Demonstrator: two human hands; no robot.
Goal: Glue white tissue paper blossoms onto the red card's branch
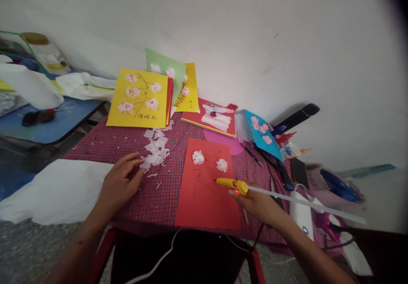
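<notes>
My right hand (255, 205) grips a yellow hot glue gun (231, 184) with a long translucent glue stick (306, 202) sticking out of its back. A small light glows orange on the gun. The nozzle points left, over a red sheet of paper (207, 207) with thin drawn branches and two white paper blossoms (198, 157). At the left, my left hand (123, 182) rests at the edge of a pile of white paper scraps (157, 150). Its thumb and forefinger come together on a scrap at the pile's near edge.
Yellow (140, 120) and green (162, 58) flower cards lean at the back, a blue one (261, 126) at the right. A red pad (191, 117), pens (253, 155) and a white power strip (301, 211) lie on the checked cloth (153, 203). White cloth or paper (57, 190) is at left.
</notes>
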